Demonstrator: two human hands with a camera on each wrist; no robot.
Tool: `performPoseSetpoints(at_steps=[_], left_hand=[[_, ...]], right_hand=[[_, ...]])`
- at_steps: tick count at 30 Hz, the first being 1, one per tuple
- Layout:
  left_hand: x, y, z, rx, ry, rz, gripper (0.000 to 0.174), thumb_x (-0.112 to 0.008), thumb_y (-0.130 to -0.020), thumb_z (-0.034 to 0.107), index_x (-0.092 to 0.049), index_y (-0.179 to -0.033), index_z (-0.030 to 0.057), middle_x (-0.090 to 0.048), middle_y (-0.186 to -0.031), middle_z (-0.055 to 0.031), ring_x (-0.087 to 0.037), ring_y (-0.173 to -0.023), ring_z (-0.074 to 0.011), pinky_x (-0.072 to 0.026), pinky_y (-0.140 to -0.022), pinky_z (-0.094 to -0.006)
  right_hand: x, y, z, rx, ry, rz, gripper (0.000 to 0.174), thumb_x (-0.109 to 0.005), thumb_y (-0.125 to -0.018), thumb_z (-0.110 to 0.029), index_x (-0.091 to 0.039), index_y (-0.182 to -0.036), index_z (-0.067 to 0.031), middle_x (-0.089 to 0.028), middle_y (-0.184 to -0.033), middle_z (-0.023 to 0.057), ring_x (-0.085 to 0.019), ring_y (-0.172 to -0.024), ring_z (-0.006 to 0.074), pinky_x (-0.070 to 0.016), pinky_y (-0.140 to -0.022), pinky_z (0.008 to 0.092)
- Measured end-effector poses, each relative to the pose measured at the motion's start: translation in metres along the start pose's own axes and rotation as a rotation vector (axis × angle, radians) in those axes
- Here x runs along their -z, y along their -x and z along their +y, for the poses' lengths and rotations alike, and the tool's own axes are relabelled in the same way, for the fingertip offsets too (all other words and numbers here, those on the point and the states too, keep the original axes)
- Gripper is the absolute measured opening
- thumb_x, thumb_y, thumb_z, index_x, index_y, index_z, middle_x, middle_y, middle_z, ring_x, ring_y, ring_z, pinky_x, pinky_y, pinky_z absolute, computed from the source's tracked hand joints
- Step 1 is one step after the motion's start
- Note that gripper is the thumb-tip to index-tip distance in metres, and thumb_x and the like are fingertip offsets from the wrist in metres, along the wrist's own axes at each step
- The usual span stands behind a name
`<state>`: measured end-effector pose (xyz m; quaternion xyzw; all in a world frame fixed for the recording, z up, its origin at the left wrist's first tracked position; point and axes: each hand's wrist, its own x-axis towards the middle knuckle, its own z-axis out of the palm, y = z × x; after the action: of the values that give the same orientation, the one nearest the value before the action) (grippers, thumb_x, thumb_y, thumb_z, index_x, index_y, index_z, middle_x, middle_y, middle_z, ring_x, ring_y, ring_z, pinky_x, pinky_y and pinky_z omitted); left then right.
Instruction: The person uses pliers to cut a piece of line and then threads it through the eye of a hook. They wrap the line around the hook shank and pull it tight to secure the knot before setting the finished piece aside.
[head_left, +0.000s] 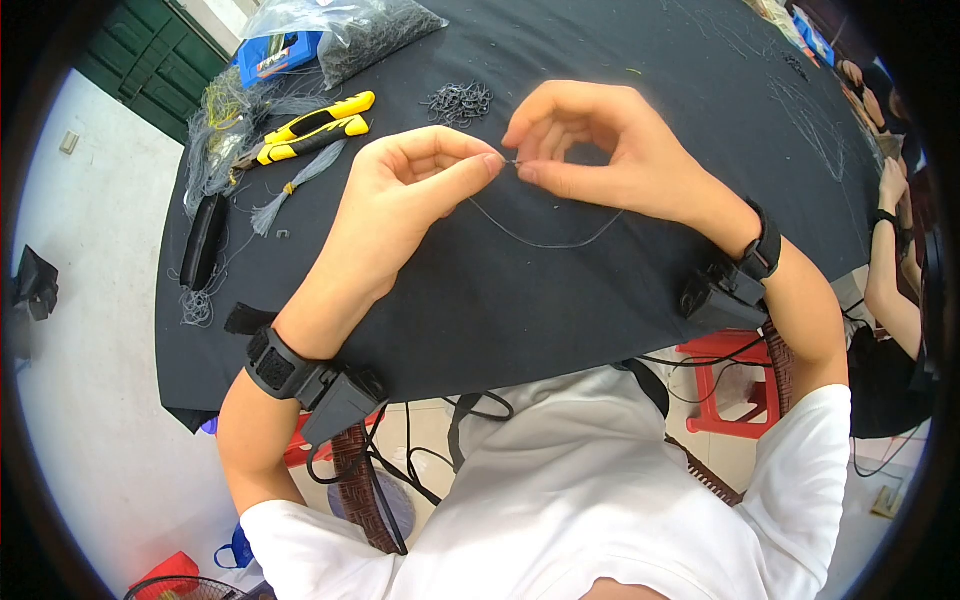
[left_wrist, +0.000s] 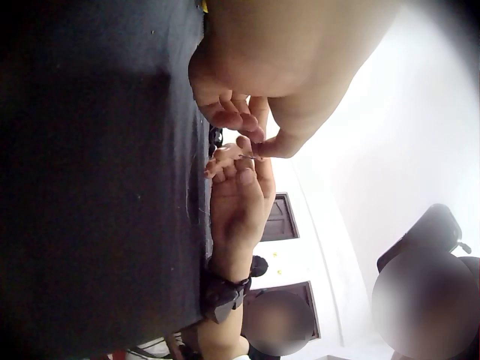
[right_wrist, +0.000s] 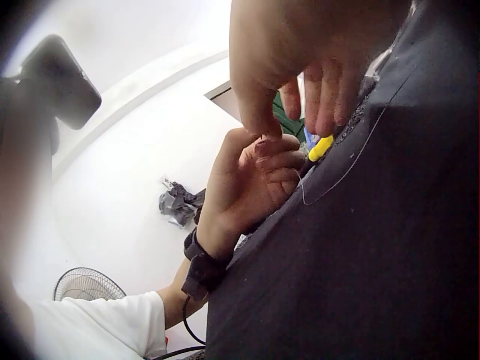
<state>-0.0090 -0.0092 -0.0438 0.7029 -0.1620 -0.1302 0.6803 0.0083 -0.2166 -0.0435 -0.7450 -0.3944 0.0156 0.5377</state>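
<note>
My left hand (head_left: 405, 190) pinches a tiny metallic piece (head_left: 512, 162) between thumb and forefinger, its other fingers curled in behind. Most of that piece is covered by the fingertips, and I cannot tell its kind. Facing it is my right hand (head_left: 610, 150), thumb tip right at the piece's free end and forefinger arched above with a gap to the thumb. A thin grey line (head_left: 545, 245) loops below both hands, from under the left fingers toward the right wrist. The right wrist view shows the same line (right_wrist: 341, 180) over the black cloth.
Beyond the hands lies a pile of small dark wire pieces (head_left: 460, 103). Yellow-and-black pliers (head_left: 310, 130), a tied grey bundle of strands (head_left: 295, 190) and a black cylindrical object (head_left: 204, 240) lie left. A clear bag (head_left: 375, 45) of dark pieces and a blue box (head_left: 275, 58) stand farther back.
</note>
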Motion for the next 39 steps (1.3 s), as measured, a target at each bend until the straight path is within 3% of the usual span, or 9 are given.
performPoseSetpoints(at_steps=[7, 14, 17, 23, 25, 27, 31, 36, 39], left_hand=[[-0.001, -0.001, 0.001, -0.026, 0.357, -0.127, 0.013, -0.060, -0.082, 0.012, -0.063, -0.090, 0.0029, -0.057, -0.075, 0.0029, -0.044, -0.064, -0.0029, -0.0365, -0.059, -0.0180], [-0.003, -0.001, 0.001, -0.026, 0.521, -0.180, 0.014, -0.059, -0.083, 0.011, -0.061, -0.092, 0.0021, -0.055, -0.078, 0.0025, -0.044, -0.066, -0.0034, -0.0383, -0.063, -0.0194], [-0.001, -0.001, 0.002, -0.022, 0.553, -0.183, 0.013, -0.059, -0.083, 0.011, -0.061, -0.092, 0.0018, -0.055, -0.076, 0.0023, -0.044, -0.065, -0.0036, -0.0383, -0.062, -0.0194], [-0.002, 0.000, 0.002, 0.006, 0.433, -0.179, 0.011, -0.059, -0.082, 0.011, -0.061, -0.089, 0.0023, -0.054, -0.076, 0.0018, -0.044, -0.065, -0.0038, -0.0375, -0.060, -0.0186], [-0.006, 0.003, 0.004, 0.066, 0.308, -0.115, 0.011, -0.058, -0.082, 0.013, -0.058, -0.087, 0.0037, -0.050, -0.075, 0.0028, -0.042, -0.067, -0.0042, -0.0361, -0.060, -0.0179], [-0.006, 0.003, 0.004, 0.113, 0.261, -0.178, 0.010, -0.059, -0.082, 0.012, -0.059, -0.086, 0.0031, -0.053, -0.076, 0.0018, -0.044, -0.067, -0.0043, -0.0366, -0.061, -0.0175], [-0.006, 0.005, 0.007, 0.150, 0.153, -0.328, 0.010, -0.060, -0.081, 0.010, -0.060, -0.087, 0.0021, -0.055, -0.078, 0.0005, -0.044, -0.066, -0.0046, -0.0371, -0.061, -0.0173], [-0.010, 0.008, 0.009, 0.144, 0.094, -0.337, 0.010, -0.063, -0.078, 0.010, -0.061, -0.084, 0.0010, -0.057, -0.076, -0.0010, -0.047, -0.065, -0.0051, -0.0372, -0.059, -0.0172], [-0.011, 0.009, 0.011, 0.172, 0.089, -0.352, 0.010, -0.063, -0.078, 0.010, -0.061, -0.083, 0.0008, -0.057, -0.076, -0.0014, -0.049, -0.066, -0.0050, -0.0378, -0.060, -0.0172]], right_hand=[[-0.008, 0.001, -0.005, -0.139, 0.257, -0.110, 0.027, -0.072, -0.068, -0.023, -0.064, -0.083, -0.0017, -0.049, -0.060, 0.0000, -0.043, -0.054, 0.0075, -0.0349, -0.048, 0.0229], [-0.013, 0.002, 0.003, -0.119, 0.074, -0.156, 0.012, -0.065, -0.072, -0.013, -0.063, -0.076, -0.0012, -0.051, -0.055, 0.0000, -0.046, -0.050, 0.0066, -0.0368, -0.049, 0.0227], [-0.010, 0.002, -0.001, -0.125, 0.082, -0.097, 0.010, -0.062, -0.073, -0.011, -0.062, -0.076, -0.0011, -0.053, -0.057, 0.0007, -0.048, -0.051, 0.0057, -0.0384, -0.050, 0.0220], [0.034, -0.004, 0.003, -0.025, 0.535, 0.148, 0.013, -0.060, -0.076, -0.015, -0.061, -0.080, -0.0019, -0.053, -0.058, 0.0028, -0.049, -0.053, 0.0084, -0.0398, -0.050, 0.0234], [0.047, -0.003, 0.009, -0.017, 0.658, 0.184, 0.011, -0.058, -0.077, -0.010, -0.062, -0.085, -0.0036, -0.058, -0.066, -0.0013, -0.052, -0.063, 0.0053, -0.0436, -0.060, 0.0211], [0.055, -0.001, 0.018, 0.020, 0.772, 0.246, 0.012, -0.057, -0.077, -0.009, -0.063, -0.088, -0.0054, -0.060, -0.070, 0.0007, -0.056, -0.065, 0.0066, -0.0459, -0.063, 0.0219], [0.066, -0.001, 0.030, -0.071, 0.583, 0.308, 0.014, -0.056, -0.079, -0.011, -0.062, -0.090, -0.0045, -0.063, -0.075, 0.0049, -0.061, -0.069, 0.0102, -0.0476, -0.066, 0.0230], [0.075, 0.000, 0.042, -0.132, 0.314, 0.311, 0.021, -0.058, -0.081, -0.019, -0.061, -0.090, -0.0006, -0.064, -0.083, 0.0098, -0.063, -0.075, 0.0152, -0.0481, -0.068, 0.0238], [0.074, -0.003, 0.042, -0.329, 0.170, 0.351, 0.023, -0.059, -0.080, -0.022, -0.061, -0.092, -0.0017, -0.064, -0.086, 0.0109, -0.063, -0.078, 0.0161, -0.0475, -0.072, 0.0249]])
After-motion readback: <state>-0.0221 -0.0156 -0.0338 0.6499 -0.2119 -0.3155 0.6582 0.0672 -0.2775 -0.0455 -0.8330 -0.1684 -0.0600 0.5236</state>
